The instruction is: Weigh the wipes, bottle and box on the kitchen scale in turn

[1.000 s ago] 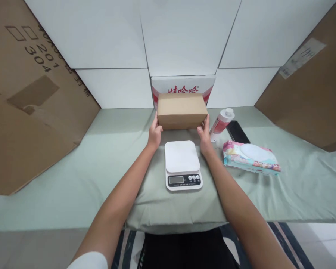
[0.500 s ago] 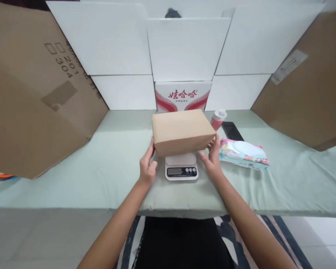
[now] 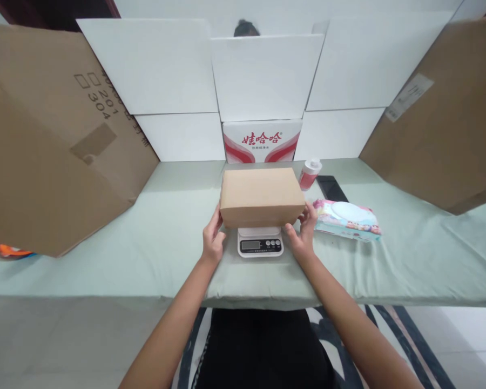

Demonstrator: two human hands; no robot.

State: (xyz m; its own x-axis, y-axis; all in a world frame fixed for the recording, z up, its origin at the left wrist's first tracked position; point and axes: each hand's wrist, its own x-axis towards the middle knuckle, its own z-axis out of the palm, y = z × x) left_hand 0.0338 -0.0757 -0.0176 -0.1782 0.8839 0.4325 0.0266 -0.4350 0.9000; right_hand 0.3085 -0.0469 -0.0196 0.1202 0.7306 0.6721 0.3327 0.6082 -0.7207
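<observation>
The left hand (image 3: 213, 239) and right hand (image 3: 303, 237) have the brown box (image 3: 262, 195) in their grip, one at each end, over the white scale (image 3: 261, 246); whether it rests there, I can't tell from here.

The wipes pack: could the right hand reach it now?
Probably yes: nothing visible stands between the right hand and the wipes pack beside it, though that hand touches the cardboard box.

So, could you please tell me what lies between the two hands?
The head view shows a brown box between the left hand and right hand, with the front of the white scale visible below it.
</observation>
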